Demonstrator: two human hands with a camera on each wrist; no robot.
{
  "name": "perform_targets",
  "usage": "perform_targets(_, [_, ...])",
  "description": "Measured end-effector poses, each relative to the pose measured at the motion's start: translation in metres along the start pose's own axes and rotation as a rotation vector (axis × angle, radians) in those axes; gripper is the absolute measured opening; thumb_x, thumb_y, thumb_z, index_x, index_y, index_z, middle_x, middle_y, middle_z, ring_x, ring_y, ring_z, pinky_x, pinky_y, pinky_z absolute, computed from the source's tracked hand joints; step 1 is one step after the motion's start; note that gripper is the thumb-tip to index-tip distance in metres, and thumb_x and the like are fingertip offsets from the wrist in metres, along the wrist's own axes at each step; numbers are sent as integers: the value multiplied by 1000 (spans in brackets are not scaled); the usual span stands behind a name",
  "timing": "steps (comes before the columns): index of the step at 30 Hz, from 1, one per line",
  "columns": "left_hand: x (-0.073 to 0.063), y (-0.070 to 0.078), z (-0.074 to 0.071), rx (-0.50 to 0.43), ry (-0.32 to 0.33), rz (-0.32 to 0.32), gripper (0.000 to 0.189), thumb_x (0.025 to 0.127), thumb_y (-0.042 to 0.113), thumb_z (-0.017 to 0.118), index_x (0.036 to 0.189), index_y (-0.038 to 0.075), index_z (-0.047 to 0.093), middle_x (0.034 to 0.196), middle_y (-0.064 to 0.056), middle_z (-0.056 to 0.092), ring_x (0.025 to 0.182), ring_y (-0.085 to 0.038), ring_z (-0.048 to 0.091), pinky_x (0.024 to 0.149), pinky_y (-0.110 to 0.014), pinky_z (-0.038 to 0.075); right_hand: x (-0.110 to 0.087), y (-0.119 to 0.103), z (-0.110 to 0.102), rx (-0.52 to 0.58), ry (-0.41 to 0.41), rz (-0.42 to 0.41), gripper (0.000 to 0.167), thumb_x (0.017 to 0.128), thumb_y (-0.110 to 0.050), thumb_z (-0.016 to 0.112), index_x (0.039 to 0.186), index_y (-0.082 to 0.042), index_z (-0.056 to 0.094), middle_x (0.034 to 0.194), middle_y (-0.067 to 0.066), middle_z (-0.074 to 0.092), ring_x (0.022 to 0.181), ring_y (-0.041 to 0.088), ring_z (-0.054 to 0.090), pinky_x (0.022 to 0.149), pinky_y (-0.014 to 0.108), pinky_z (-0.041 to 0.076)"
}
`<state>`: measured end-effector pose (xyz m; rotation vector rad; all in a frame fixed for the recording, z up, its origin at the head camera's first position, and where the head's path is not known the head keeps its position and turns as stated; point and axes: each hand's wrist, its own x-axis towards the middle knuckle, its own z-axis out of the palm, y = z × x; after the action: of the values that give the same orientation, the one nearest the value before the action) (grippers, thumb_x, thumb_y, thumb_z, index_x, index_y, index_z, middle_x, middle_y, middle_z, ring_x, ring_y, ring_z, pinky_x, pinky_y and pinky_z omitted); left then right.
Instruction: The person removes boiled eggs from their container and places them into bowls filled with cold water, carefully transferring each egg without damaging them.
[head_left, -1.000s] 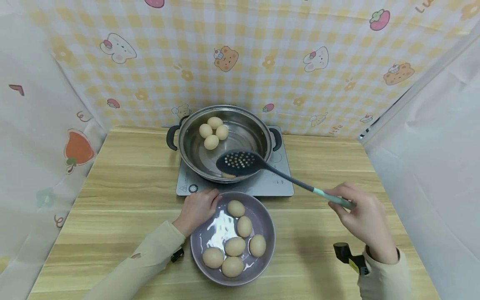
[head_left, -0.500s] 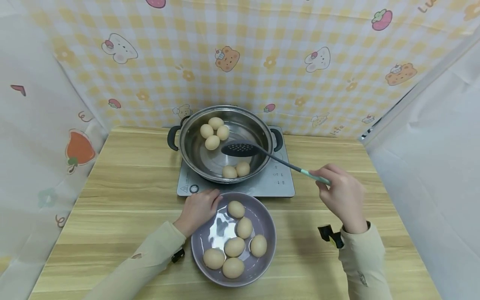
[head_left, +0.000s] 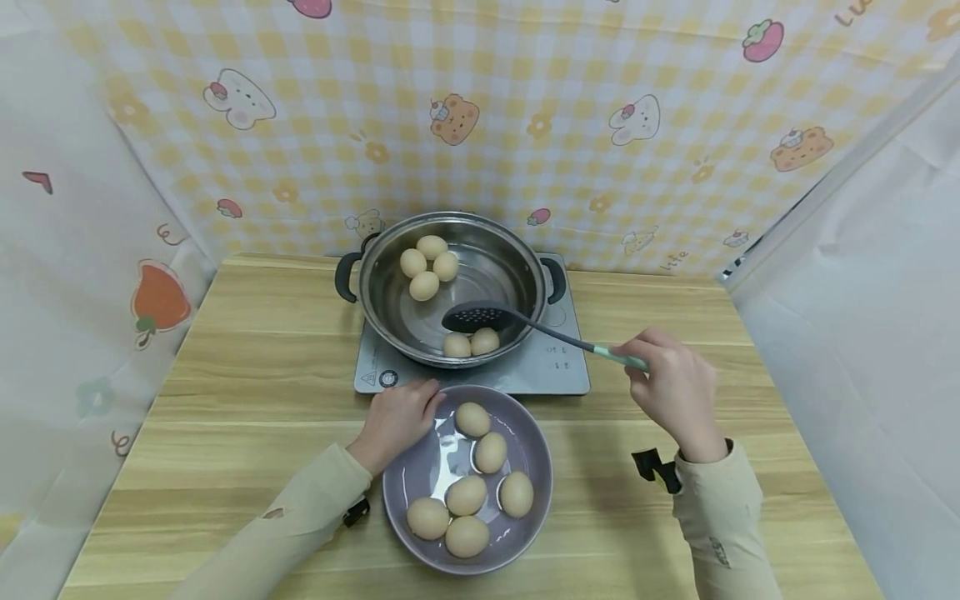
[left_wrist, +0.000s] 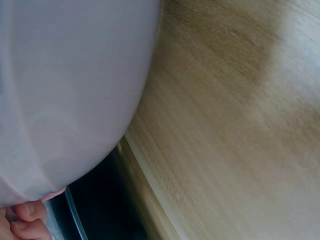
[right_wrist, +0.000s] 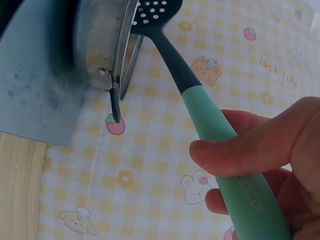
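right hand [head_left: 675,392]: thumb and fingers closed round the green handle of the slotted spoon [right_wrist: 197,105]. spoon's dark head is inside the pot [head_left: 491,271], just beside two front eggs [head_left: 484,342]; contact with them cannot be told. four rear eggs [head_left: 424,286] sit clustered toward the pot's far left. pot stands on the hot plate [head_left: 525,381]. left hand [head_left: 397,421]: curled on the rim of the plate [head_left: 438,458], which holds six larger eggs [head_left: 467,496].

On a table [head_left: 285,375] before a cloth [head_left: 525,167], a hot plate [head_left: 536,375] bears a pot [head_left: 495,271] with four eggs [head_left: 424,286] back-left and two eggs [head_left: 484,342] near front, a slotted spoon [head_left: 555,332] crossing its right rim to the right hand [head_left: 673,392], and in front a dish [head_left: 528,446] of six eggs [head_left: 467,496], left hand [head_left: 397,421] at its far-left rim.
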<state>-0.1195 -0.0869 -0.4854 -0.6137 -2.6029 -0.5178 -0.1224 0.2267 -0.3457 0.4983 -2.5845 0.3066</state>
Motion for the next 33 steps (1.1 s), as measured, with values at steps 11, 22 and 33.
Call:
perform_targets(11, [1, 2, -2, -10, -24, -20, 13, 83, 19, 64, 73, 13, 58, 59, -1, 58, 47, -20, 56, 39, -31, 35, 0, 2, -6, 12, -57, 16, 28, 61, 11, 63, 76, -11, 71, 71, 0, 62, 45, 11, 46, 36, 24, 24])
perform_targets(22, [2, 2, -1, -10, -43, -31, 13, 83, 19, 64, 74, 12, 59, 61, -2, 59, 48, -20, 56, 39, -30, 35, 2, 8, -14, 25, -88, 18, 29, 62, 10, 64, 79, -12, 72, 75, 0, 64, 42, 7, 39, 36, 24, 23])
perform_targets(33, [2, 3, -3, -7, -41, -23, 13, 83, 19, 64, 74, 12, 59, 60, -1, 59, 47, -18, 55, 39, -29, 34, 6, 1, -5, 64, -282, 71, 26, 68, -1, 69, 91, -13, 72, 84, 2, 68, 52, 10, 50, 42, 27, 31])
